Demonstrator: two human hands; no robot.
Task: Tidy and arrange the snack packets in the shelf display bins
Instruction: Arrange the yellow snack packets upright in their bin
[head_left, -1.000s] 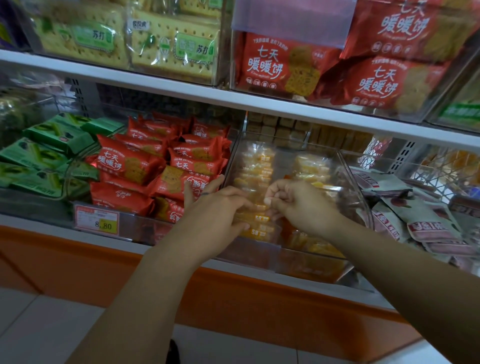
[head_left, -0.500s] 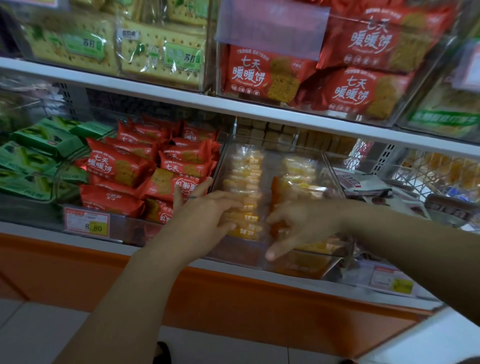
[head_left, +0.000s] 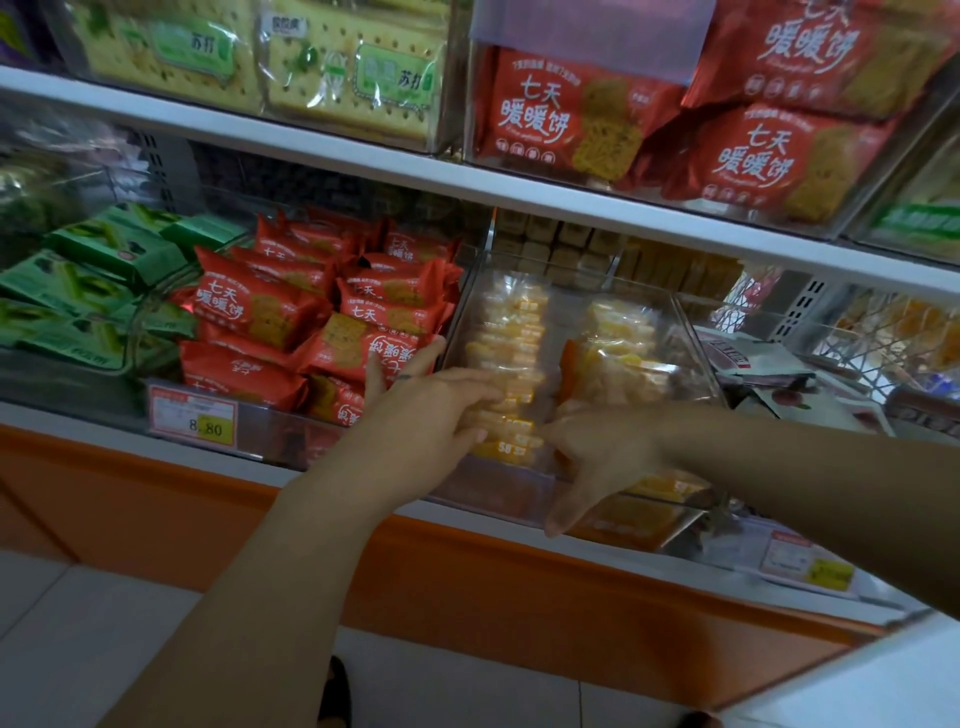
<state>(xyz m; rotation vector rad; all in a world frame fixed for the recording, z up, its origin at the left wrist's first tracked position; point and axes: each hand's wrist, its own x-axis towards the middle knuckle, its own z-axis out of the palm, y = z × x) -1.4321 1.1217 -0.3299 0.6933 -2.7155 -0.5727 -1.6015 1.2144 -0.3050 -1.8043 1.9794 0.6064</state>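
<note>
**Surface and Material Findings: Snack Shelving**

The display bin (head_left: 498, 486) was of clear rigid plastic, glossy, with reflections across its walls. The yellow snack packets (head_left: 511, 332) were wrapped in transparent crinkled film that caught the light. The red packets (head_left: 260, 306) were of shiny printed film, creased at the sealed ends. The green packets (head_left: 93, 260) showed a duller sheen. The cracker packs (head_left: 353, 78) were in clear glossy wrap, and the large red packs (head_left: 571, 114) were likewise glossy. The shelf edge (head_left: 571, 200) was white and smooth; its material could not be determined. The price label (head_left: 195, 418) appeared to be printed paper. The base panel (head_left: 467, 582) was smooth and orange with a slight sheen. The floor tiles (head_left: 78, 649) were pale and smooth.
</note>
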